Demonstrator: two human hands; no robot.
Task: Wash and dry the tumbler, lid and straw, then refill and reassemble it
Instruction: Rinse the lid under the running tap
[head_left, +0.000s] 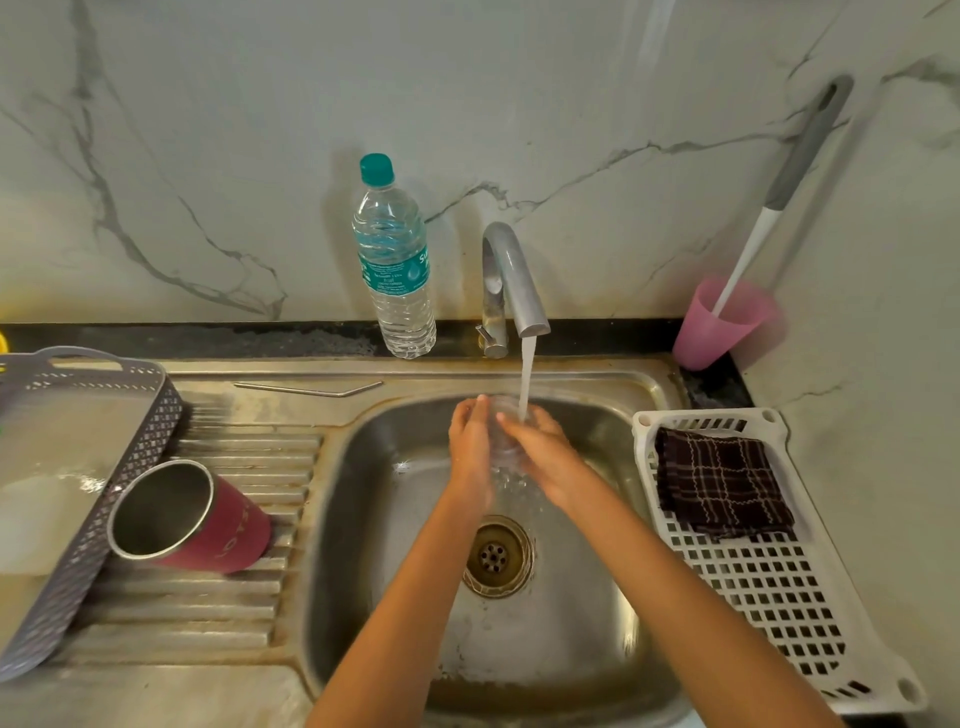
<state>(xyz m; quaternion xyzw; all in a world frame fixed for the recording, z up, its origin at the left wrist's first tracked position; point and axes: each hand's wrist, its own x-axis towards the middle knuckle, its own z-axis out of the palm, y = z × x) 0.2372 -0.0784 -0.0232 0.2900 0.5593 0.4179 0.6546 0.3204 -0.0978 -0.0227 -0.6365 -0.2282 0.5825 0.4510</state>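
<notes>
The clear lid (503, 436) is over the sink (363, 519), under the stream of water (527, 374) from the tap (511, 275). It is clasped between both hands: the left hand (470, 449) grips its left side, and the right hand (543, 454) grips its right side with fingers laid across it. Water splashes below them, above the drain (496, 555).

The red tumbler (228, 530) lies on its side on the drainboard (249, 467) to the left, its open mouth against the wall of a grey basket (130, 467). The metal straw (311, 389) lies on the sink's back rim.

Behind, a water bottle (397, 265) stands capped on the black table (208, 338) just left of the tap. At the far right a pink cup (719, 325) holds a brush (779, 192). A white tray (753, 597) right of the sink carries a folded dark checked cloth (722, 483).
</notes>
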